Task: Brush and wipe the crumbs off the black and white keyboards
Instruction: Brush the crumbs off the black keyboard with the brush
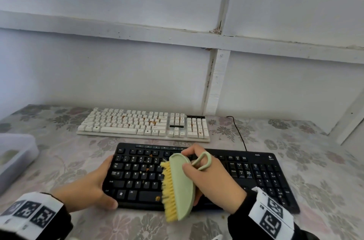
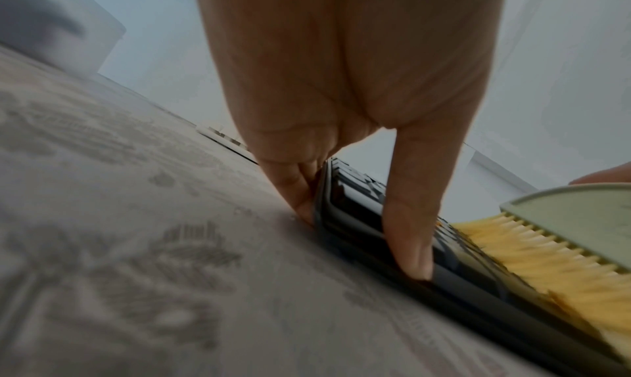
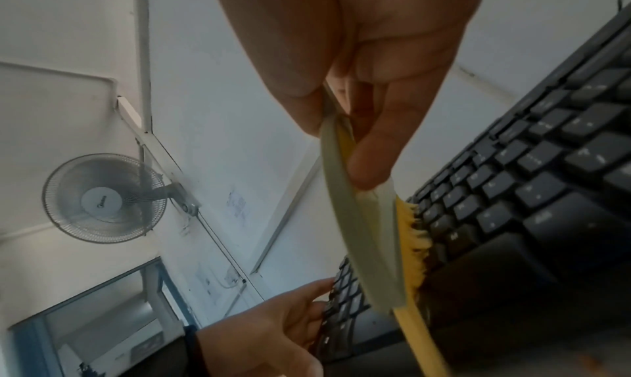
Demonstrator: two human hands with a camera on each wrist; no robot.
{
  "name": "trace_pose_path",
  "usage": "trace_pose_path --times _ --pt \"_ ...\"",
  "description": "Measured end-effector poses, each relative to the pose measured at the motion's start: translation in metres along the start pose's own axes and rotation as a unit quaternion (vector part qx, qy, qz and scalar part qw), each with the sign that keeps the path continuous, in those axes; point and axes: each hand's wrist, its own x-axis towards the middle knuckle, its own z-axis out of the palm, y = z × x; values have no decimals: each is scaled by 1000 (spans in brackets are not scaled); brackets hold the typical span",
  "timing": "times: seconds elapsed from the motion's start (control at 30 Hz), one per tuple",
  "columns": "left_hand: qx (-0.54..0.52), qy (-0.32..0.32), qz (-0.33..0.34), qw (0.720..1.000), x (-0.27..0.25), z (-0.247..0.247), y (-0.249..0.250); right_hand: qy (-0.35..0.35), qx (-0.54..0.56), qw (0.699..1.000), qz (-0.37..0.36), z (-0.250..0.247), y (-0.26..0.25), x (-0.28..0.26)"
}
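A black keyboard [image 1: 256,172] lies near me on the flowered tablecloth, with brown crumbs [image 1: 158,198] among its left keys. My right hand [image 1: 214,178] grips a pale green brush [image 1: 182,184] with yellow bristles [image 1: 169,190], tilted on edge over the keyboard's middle, bristles facing left and touching the keys. My left hand [image 1: 92,186] holds the keyboard's left end, thumb on the front corner and fingers against the side. Behind it lies a white keyboard [image 1: 143,124] with crumbs on its keys. The left wrist view shows my thumb [image 2: 409,234] on the black keyboard [image 2: 351,215] edge beside the brush [image 2: 580,215].
A translucent plastic container [image 1: 15,159] stands at the table's left edge. A black cable [image 1: 239,131] runs from the black keyboard toward the wall. The white panelled wall rises right behind the white keyboard. A wall fan [image 3: 105,198] shows in the right wrist view.
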Motion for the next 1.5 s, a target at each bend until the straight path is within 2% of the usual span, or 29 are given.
trace_pose_path --times 0.1,0.23,0.33,0.4,0.67,0.73,0.87,0.97,1.1,1.37,1.5 --pt "13 4 -2 1000 -1 0 1 11 3 1000 -10 -3 -6 0" --pt "24 9 -11 1000 -2 0 4 84 19 995 -51 -7 -16 13" --pt "20 9 -9 1000 -2 1 5 114 21 992 -51 -3 -18 26" --pt "20 10 -9 1000 -2 1 5 105 1 994 -27 2 -15 29" --pt "40 14 -11 999 -2 0 4 -8 -22 1000 20 12 -7 10" --pt "38 13 -10 999 -2 1 5 -1 -28 999 16 9 -13 12" --pt "34 5 -12 999 -3 0 7 67 22 997 -19 5 -26 23" --pt "29 7 -12 999 -3 0 7 93 9 995 -30 12 -25 31" --pt "45 12 -21 999 -3 0 6 56 -32 998 -18 26 -15 26" --pt "36 12 -24 999 -3 2 9 -46 -40 998 16 25 -13 7" --pt "45 16 -25 999 -3 2 9 -10 -11 1000 3 15 -23 13"
